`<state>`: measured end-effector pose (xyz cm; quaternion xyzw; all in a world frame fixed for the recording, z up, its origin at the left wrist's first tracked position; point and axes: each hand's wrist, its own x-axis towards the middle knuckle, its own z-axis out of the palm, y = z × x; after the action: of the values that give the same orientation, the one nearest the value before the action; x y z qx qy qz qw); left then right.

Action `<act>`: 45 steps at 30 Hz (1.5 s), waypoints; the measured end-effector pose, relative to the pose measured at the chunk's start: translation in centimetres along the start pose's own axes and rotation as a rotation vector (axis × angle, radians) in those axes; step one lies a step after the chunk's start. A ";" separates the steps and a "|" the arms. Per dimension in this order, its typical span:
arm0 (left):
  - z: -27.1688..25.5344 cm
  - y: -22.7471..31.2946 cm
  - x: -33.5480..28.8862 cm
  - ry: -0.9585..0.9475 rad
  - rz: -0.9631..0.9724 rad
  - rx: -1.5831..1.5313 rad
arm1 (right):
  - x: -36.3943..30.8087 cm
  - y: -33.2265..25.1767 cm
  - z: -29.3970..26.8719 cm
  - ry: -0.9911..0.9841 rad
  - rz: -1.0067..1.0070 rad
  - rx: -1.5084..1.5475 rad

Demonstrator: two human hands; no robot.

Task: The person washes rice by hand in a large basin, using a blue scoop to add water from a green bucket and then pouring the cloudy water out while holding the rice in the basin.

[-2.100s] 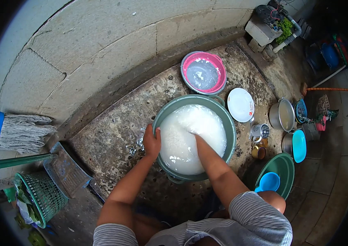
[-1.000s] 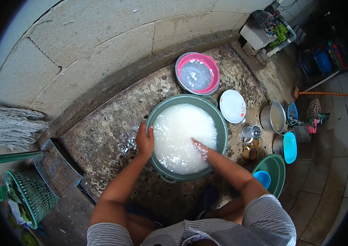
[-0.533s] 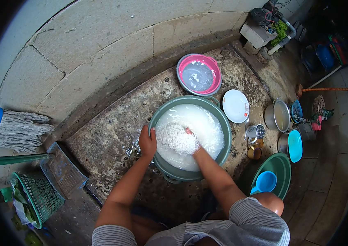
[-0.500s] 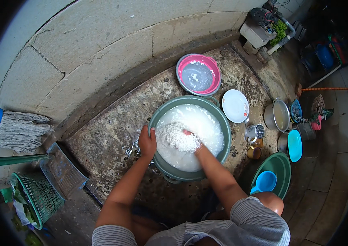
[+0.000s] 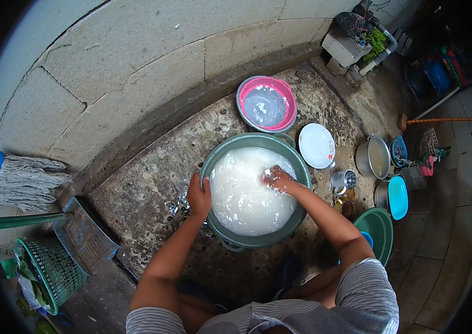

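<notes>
A green basin full of white foamy water sits on the wet stone floor, and everything else is placed from it. The left hand grips the basin's left rim, fingers curled over the edge. The right hand is down in the foam at the basin's upper right, wet and partly closed; whether it holds anything under the suds cannot be told.

Just beyond the basin's far rim stands a pink bowl holding clear water. To the basin's right, just beside it, lies a white plate, and below that a metal cup. Further right stand a steel pot and a turquoise lid. At the basin's lower right sits a green tub. Well to the basin's left lie a mop against the concrete curb and a green basket.
</notes>
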<state>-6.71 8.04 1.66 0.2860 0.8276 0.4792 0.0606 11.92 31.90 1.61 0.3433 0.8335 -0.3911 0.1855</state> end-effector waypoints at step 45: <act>0.4 0.0 0.4 -0.073 -0.039 -0.111 | 3.1 -4.3 3.0 -0.597 0.147 0.695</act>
<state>-6.87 8.53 1.50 0.2833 0.8024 0.5124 0.1156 6.80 28.92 0.14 0.3158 0.5366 -0.7148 0.3184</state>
